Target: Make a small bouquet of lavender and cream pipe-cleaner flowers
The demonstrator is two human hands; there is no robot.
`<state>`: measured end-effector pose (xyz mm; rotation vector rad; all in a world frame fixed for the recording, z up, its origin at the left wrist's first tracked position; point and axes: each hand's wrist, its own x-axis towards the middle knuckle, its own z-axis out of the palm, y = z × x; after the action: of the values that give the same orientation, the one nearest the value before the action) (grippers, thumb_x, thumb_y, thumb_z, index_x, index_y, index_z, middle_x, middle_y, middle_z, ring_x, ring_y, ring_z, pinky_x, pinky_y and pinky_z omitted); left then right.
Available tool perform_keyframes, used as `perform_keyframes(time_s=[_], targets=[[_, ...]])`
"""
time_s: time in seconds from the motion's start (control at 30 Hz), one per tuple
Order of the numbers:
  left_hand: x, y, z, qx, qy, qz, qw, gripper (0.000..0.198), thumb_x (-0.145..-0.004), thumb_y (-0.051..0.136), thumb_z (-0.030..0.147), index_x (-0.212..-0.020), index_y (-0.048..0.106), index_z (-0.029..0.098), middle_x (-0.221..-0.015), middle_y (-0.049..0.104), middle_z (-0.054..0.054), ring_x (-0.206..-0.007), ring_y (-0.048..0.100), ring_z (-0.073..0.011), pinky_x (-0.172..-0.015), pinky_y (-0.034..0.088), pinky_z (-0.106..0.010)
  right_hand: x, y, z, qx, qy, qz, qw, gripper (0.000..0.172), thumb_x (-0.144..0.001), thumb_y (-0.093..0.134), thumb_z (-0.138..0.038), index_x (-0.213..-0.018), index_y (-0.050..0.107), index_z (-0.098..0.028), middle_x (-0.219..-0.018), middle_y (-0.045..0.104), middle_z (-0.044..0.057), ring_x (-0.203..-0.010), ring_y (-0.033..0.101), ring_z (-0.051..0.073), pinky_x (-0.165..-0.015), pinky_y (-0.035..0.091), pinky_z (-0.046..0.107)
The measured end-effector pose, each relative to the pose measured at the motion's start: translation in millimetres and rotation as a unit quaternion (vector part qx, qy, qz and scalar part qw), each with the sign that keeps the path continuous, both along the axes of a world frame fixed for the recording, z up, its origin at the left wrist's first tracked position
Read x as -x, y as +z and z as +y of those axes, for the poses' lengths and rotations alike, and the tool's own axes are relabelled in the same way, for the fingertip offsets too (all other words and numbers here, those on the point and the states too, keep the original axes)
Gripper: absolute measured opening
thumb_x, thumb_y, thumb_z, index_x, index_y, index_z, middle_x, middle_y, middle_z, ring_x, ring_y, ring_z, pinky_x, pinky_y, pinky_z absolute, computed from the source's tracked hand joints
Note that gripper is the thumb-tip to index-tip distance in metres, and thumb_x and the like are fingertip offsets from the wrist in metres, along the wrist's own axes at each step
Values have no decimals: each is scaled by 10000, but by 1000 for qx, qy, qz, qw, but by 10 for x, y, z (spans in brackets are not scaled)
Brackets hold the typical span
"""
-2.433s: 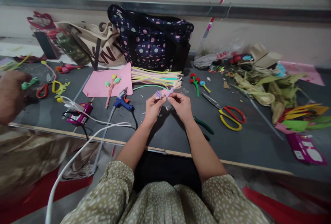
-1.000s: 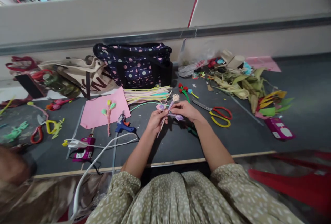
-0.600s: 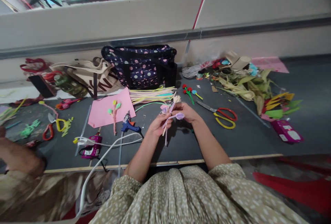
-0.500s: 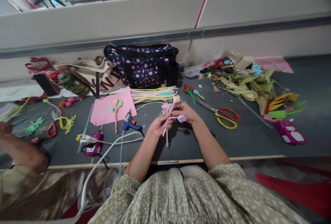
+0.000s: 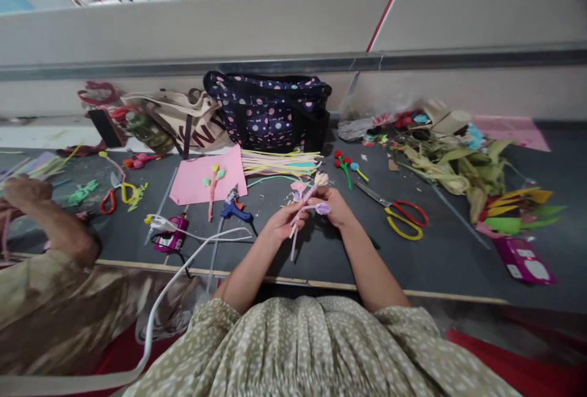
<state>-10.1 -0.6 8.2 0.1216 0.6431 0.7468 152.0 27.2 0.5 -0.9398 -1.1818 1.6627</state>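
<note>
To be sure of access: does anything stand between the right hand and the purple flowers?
Nothing visible does. The right hand is at the flowers, its exact contact hidden; the left hand holds their stems. The nearer scissors lie aside.

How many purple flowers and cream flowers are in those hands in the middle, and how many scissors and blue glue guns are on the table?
Purple flowers: 2
Cream flower: 1
Scissors: 2
Blue glue gun: 1
Total: 6
</note>
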Motion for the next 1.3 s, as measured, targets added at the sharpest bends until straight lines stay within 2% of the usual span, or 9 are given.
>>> perform_keyframes(time_s=[0.1, 0.17, 0.23, 0.37, 0.47, 0.7, 1.03, 1.17, 1.3], targets=[[-9, -131, -52, -105, 75, 164, 978, 261, -769, 732, 270, -922, 580, 124, -722, 560, -24, -593, 546, -98, -510, 486, -192, 16, -34, -26, 22, -20, -10, 1000, 198, -595, 781, -299, -711, 697, -162, -655, 670, -8, -560, 541, 111, -584, 419, 244], [-13, -203, -129, -205, 180, 281, 920, 338, -742, 745, 324, -969, 552, 165, -812, 583, -23, -697, 578, -126, -637, 530, -255, 38, -58, -41, 33, -42, -10, 999, 209, -590, 777, -310, -699, 681, -160, -634, 650, -15, -544, 520, 103, -576, 406, 241], [-20, -238, -219, -334, 257, 440, 793, 375, -721, 750, 297, -1023, 557, 188, -962, 593, -51, -861, 586, -160, -747, 517, -284, 67, -82, -55, 35, -68, -12, 997, 215, -594, 766, -323, -681, 659, -158, -619, 626, -23, -540, 501, 95, -578, 397, 239], [-66, -226, -326, -543, 196, 639, 509, 315, -772, 675, 231, -1070, 592, 176, -1067, 582, -112, -1047, 527, -244, -916, 455, -404, 127, -105, -88, 23, -102, -19, 994, 239, -606, 741, -363, -656, 619, -164, -630, 606, -22, -567, 507, 99, -604, 406, 247], [-110, -222, -300, -575, 182, 673, 427, 222, -845, 577, 187, -1065, 594, 161, -1029, 593, -120, -1007, 527, -237, -886, 451, -386, 150, -86, -129, 12, -108, -23, 994, 240, -614, 724, -377, -648, 595, -177, -617, 588, -27, -561, 506, 102, -592, 404, 246], [-132, -213, -188, -574, 245, 612, 487, 70, -865, 561, 176, -832, 621, 186, -824, 601, -49, -802, 557, -174, -743, 444, -297, 140, 6, -236, -31, -131, -72, 988, 172, -647, 682, -335, -708, 633, -182, -602, 587, -24, -538, 463, 108, -525, 367, 237], [-200, -81, -188, -397, 245, 455, 758, 202, -750, 720, 360, -750, 676, 163, -690, 591, -6, -646, 499, -125, -658, 418, -261, 95, 17, -259, -134, -151, -112, 973, 185, -719, 682, -354, -719, 660, -171, -676, 636, -8, -580, 521, 122, -588, 417, 257], [-203, -20, -185, -347, 226, 382, 826, 241, -678, 771, 374, -734, 680, 158, -653, 579, 10, -597, 474, -103, -630, 405, -252, 31, 74, -262, -182, -156, -151, 959, 166, -740, 673, -337, -752, 694, -172, -768, 687, 29, -671, 586, 154, -653, 448, 277], [-181, 35, -201, -324, 206, 339, 859, 247, -643, 795, 351, -725, 684, 146, -631, 569, 16, -576, 458, -89, -607, 382, -243, -45, 131, -264, -231, -115, -218, 941, 157, -796, 632, -324, -802, 721, -194, -766, 671, 17, -669, 561, 146, -649, 414, 268]])
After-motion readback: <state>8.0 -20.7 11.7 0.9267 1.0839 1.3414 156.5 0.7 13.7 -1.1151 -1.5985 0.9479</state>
